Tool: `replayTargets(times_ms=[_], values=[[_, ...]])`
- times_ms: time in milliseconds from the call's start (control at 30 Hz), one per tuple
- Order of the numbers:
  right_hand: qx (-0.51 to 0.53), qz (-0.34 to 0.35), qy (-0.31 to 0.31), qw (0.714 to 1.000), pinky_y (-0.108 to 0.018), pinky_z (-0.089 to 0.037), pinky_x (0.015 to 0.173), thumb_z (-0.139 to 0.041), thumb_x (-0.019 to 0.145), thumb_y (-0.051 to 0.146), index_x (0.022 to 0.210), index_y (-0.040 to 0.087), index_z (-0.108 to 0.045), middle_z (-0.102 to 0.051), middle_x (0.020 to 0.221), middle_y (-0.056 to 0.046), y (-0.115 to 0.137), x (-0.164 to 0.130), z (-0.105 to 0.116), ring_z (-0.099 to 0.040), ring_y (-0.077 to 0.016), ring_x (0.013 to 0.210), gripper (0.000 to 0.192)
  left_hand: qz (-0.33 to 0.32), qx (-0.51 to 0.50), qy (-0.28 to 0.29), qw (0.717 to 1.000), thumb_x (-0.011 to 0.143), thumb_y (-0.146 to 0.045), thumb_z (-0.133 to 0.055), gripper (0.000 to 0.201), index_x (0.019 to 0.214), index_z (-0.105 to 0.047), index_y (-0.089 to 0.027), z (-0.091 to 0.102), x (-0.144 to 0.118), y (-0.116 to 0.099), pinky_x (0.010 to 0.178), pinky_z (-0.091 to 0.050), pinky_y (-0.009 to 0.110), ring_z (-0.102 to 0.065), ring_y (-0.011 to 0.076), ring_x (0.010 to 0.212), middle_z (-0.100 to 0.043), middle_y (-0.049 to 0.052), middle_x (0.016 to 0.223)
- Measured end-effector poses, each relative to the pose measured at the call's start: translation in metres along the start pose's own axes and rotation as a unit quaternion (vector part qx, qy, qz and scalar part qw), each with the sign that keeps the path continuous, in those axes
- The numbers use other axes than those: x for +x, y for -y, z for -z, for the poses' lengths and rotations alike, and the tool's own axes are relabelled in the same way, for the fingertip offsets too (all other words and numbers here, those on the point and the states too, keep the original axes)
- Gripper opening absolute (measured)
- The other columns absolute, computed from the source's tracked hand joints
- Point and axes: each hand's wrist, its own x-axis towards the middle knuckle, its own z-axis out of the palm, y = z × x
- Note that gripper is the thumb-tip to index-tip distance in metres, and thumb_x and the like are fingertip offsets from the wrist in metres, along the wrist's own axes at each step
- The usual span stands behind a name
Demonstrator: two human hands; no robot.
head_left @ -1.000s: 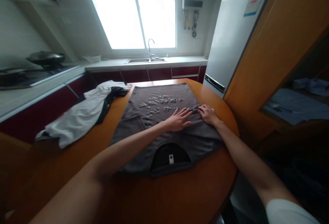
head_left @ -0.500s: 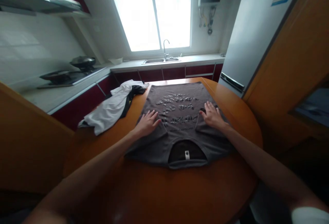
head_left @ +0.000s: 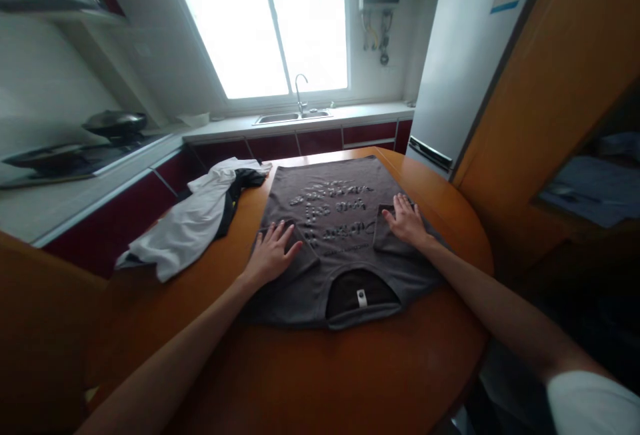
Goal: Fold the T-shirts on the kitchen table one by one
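A dark grey T-shirt (head_left: 345,258) with raised lettering lies spread on the round wooden table (head_left: 320,375). Its neck opening, with a small white label (head_left: 361,298), faces me, and its hem points toward the window. Both sleeves are folded inward over the front. My left hand (head_left: 273,252) lies flat on the left sleeve, fingers spread. On the folded right sleeve rests my right hand (head_left: 406,220), palm down, its fingers stretched out. Neither hand grips the fabric.
White and black clothes (head_left: 193,222) lie heaped at the table's left edge. Beyond stand a counter with a sink (head_left: 290,117) and a stove with a wok (head_left: 115,125). A tall fridge (head_left: 455,62) is at the right, beside an orange wooden panel (head_left: 520,88).
The camera view has turned slightly right, so the room appears shifted left. Both hands stay flat on the folded sleeves, and the T-shirt keeps its layout.
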Motion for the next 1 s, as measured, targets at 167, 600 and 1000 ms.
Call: replayTargets(times_ms=[167,600,1000], values=[[-0.007,-0.052,0.01,0.999,-0.057,-0.011,0.123,-0.023,0.102,0.059,0.161,0.005,-0.022,-0.018,0.167,-0.021,-0.014,0.003,0.004,-0.013,-0.0304,0.156,0.08,0.055,0.013,0.0,0.998,0.099,-0.066,-0.023,0.076,0.159,-0.036,-0.021,-0.004,0.005,0.02,0.121,-0.023,0.06,-0.019,0.0348,0.155,-0.027,0.012,0.167],[-0.001,-0.054,-0.006,0.999,-0.06,-0.007,0.123,-0.028,0.102,0.055,0.16,0.003,-0.023,-0.016,0.167,-0.023,-0.014,0.005,0.003,-0.012,-0.032,0.156,0.078,0.064,-0.003,0.009,0.998,0.099,-0.065,-0.023,0.077,0.157,-0.038,-0.017,0.005,0.006,0.027,0.12,-0.019,0.064,-0.016,0.0345,0.155,-0.024,0.014,0.167],[0.006,0.061,0.056,0.997,-0.058,-0.014,0.123,-0.025,0.103,0.058,0.161,0.012,-0.025,-0.017,0.169,-0.016,0.015,-0.006,-0.008,-0.015,-0.0283,0.156,0.074,-0.008,-0.068,-0.002,0.998,0.101,-0.062,-0.03,0.072,0.158,-0.035,-0.019,0.006,0.0,-0.003,0.123,-0.021,0.053,-0.019,0.029,0.155,-0.028,0.011,0.166]])
